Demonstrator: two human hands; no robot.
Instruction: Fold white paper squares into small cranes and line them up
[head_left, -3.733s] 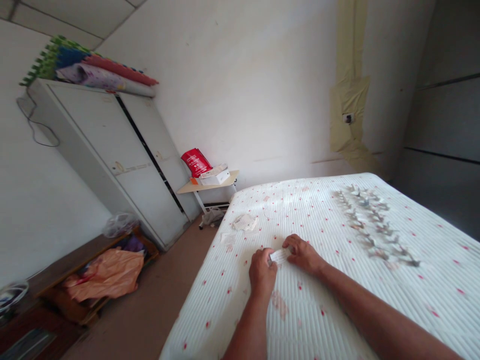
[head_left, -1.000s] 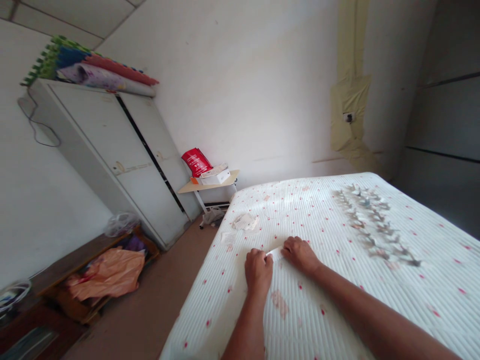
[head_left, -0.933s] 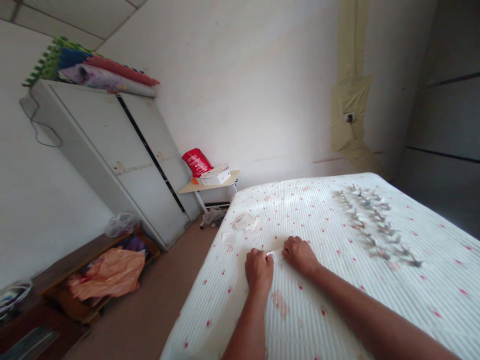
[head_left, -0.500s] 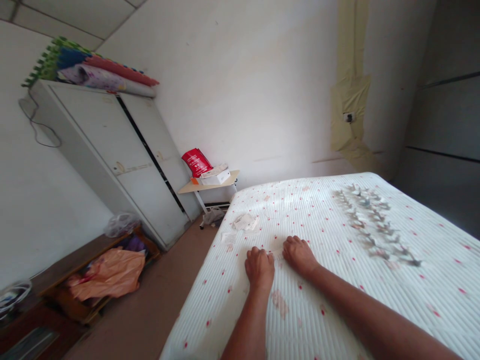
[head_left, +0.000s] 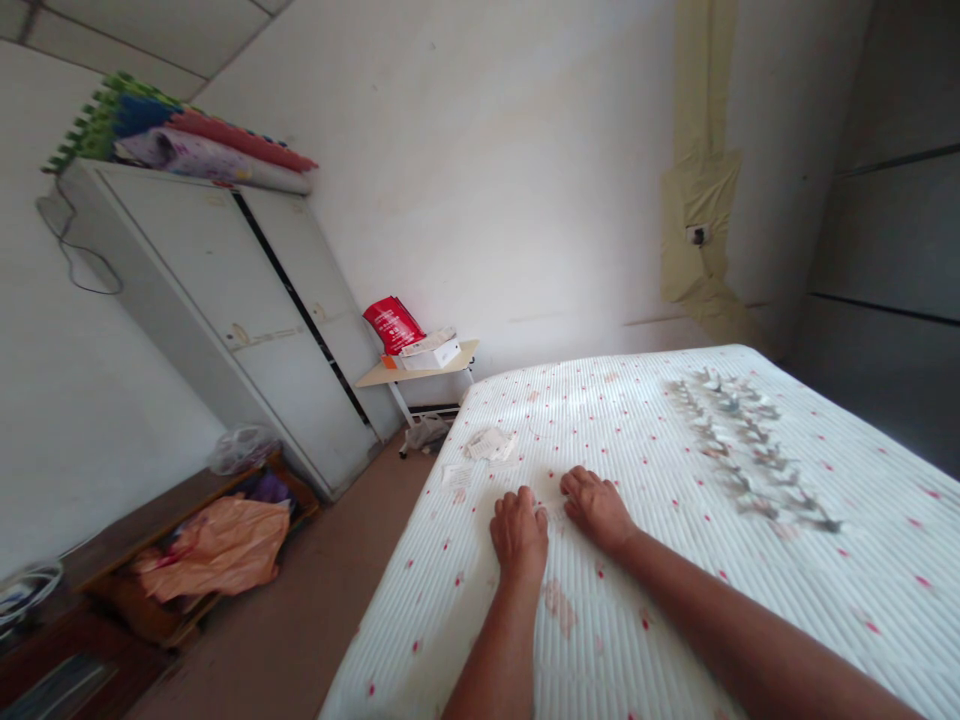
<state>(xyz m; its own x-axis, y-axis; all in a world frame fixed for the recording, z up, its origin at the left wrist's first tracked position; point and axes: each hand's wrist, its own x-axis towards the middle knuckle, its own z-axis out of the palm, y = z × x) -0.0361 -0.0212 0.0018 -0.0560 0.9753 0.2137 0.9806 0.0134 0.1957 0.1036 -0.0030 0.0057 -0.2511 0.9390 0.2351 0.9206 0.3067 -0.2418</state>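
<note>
A small, thin piece of paper [head_left: 553, 513] lies between my hands on the white quilted mattress [head_left: 675, 620], mostly hidden by them. My left hand [head_left: 519, 532] is closed, its thumb and fingers pinching the paper's left side. On the other side, my right hand [head_left: 598, 508] has its bent fingers at the paper's right edge, with the fingertips down near the mattress. Several small folded paper figures [head_left: 757, 432], resembling cranes, stand in rows to the right. Beyond my left hand are a pile of printed paper pieces [head_left: 491, 443] and a flat printed slip [head_left: 456, 477].
Past the mattress's far left corner stands a small table [head_left: 397, 375] with a red bag [head_left: 394, 325] and a white box [head_left: 431, 352]. A grey cabinet [head_left: 202, 260] leans into view at left, near a low wooden unit with an orange plastic bag [head_left: 217, 545].
Both hands' fingers have loosened and lifted slightly from their tighter curl. My right hand has shifted a little forward and left. The paper figures and paper pile stay put.
</note>
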